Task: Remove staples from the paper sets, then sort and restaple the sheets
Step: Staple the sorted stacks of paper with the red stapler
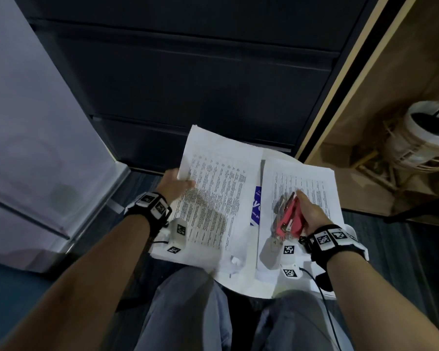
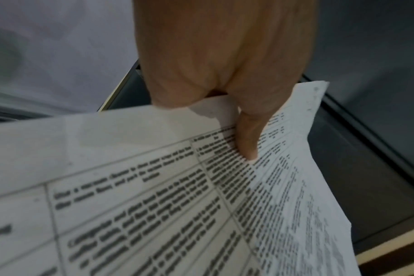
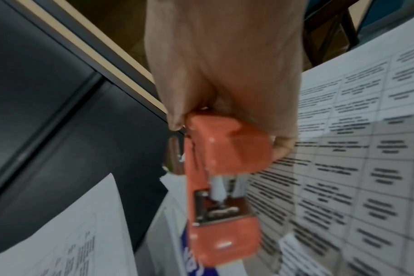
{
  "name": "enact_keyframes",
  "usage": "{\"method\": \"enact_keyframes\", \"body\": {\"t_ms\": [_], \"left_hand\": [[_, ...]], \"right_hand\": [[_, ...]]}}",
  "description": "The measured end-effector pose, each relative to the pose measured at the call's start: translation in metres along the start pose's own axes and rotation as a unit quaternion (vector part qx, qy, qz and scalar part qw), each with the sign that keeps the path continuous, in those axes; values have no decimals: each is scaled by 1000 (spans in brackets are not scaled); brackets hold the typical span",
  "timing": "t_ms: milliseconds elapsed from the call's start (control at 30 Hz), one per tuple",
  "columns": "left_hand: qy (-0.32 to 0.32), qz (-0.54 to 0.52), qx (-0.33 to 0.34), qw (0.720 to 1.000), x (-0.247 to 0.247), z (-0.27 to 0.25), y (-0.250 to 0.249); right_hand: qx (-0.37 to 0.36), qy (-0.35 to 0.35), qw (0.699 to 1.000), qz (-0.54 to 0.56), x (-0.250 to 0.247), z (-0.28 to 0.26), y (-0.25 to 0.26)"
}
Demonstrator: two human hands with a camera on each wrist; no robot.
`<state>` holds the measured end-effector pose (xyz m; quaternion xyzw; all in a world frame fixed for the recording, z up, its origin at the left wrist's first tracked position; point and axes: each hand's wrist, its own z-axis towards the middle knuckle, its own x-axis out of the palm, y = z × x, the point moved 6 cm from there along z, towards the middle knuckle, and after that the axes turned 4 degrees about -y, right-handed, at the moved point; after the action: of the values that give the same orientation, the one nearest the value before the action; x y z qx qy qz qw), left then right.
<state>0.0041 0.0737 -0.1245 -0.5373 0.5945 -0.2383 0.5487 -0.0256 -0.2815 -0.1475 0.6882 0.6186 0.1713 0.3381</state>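
1. Nearest the camera are the person's knees in grey trousers (image 1: 188, 312), drawn up against the near edge of the small round white bench (image 1: 249, 287), the landmark for everything here.
2. The left hand (image 1: 174, 184) hangs over the bench's left edge. Its grip pinches the left margin of a white printed paper set (image 1: 213, 188), thumb (image 2: 247, 136) on top and the fingers under the sheets. That set is lifted and tilted, and its far corner juts beyond the bench's far edge.
3. Risk: held at only 1 margin, the loose sheets could fan, slide out of order or drop to the floor off the bench's far side.
4. The right hand (image 1: 312, 214) is above the bench's right half. Its grip is curled round a small red stapler (image 1: 289, 216), nose pointing left and away, over a second white printed stack (image 1: 312, 188) lying flat there.
5. Risk: squeezing before the edges are squared would probably bind skewed pages, or clip text rather than a corner.
6. A blue-and-white printed slip (image 1: 256, 206) lies at the bench's middle, between the 2 paper lots, and could get caught into a set.
7. The motion blur suggests haste, which raises the chance of a misfire.
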Motion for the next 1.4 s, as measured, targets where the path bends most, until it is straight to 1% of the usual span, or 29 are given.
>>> {"method": "enact_keyframes", "body": {"t_ms": [67,133,200,233,267,333,400,467,500,533,600,667,700,767,800,833,867,900,967,1000,1033,1100,1167,1233,1300,1367,1400], "left_hand": [[26,-69,36,997,-10,-6,-17],[58,-126,51,989,-13,-15,-31],[74,-148,60,984,-11,-25,-50],[72,-144,62,985,-10,-26,-56],[71,-143,60,985,-10,-31,-64],[81,-171,66,980,-11,-39,-78],[84,-194,72,975,-14,-47,-94],[54,-227,90,968,-21,-52,-108],[34,-234,108,966,-26,-57,-118],[31,-246,116,962,-29,-60,-124],[26,-258,128,957,-32,-68,-131],[47,-266,126,954,-30,-69,-125],[57,-257,118,958,-27,-71,-123],[61,-248,109,961,-22,-71,-116],[62,-239,115,962,-19,-72,-117],[62,-226,119,965,-17,-73,-119],[57,-213,113,969,-16,-71,-119],[53,-196,112,973,-15,-71,-122],[61,-167,126,976,-12,-71,-127],[70,-155,132,977,-9,-73,-130],[75,-142,130,978,-7,-75,-132],[96,-137,147,975,-2,-88,-146],[110,-128,173,970,6,-94,-154],[117,-125,190,967,10,-103,-161],[126,-112,213,962,18,-110,-165],[135,-101,224,960,24,-117,-167],[139,-98,230,958,26,-120,-169]], "right_hand": [[-34,43,997,55,8,-13,15],[-64,106,988,94,24,-33,34],[-98,166,977,87,43,-61,55],[-124,183,972,77,51,-73,66],[-152,182,969,65,56,-86,76],[-209,160,963,65,61,-107,95],[-282,129,948,69,62,-125,110],[-346,97,931,68,58,-136,121],[-372,88,921,70,56,-139,123],[-393,87,913,68,56,-144,124],[-413,77,905,62,54,-147,121],[-411,78,906,67,55,-147,115],[-407,77,908,67,55,-146,112],[-408,55,909,63,55,-143,108],[-411,35,908,70,52,-144,109],[-416,12,904,98,48,-151,110],[-429,-18,893,135,41,-158,115],[-457,-57,871,174,31,-172,124],[-520,-118,813,234,9,-207,150],[-546,-131,786,259,1,-222,163],[-564,-132,766,277,-7,-235,175],[-590,-120,745,287,-15,-254,193],[-609,-105,743,259,-14,-262,201],[-606,-90,758,224,-9,-260,202],[-594,-95,776,191,-4,-252,197],[-591,-93,779,188,-2,-251,194],[-593,-97,774,199,-4,-252,193]]}}
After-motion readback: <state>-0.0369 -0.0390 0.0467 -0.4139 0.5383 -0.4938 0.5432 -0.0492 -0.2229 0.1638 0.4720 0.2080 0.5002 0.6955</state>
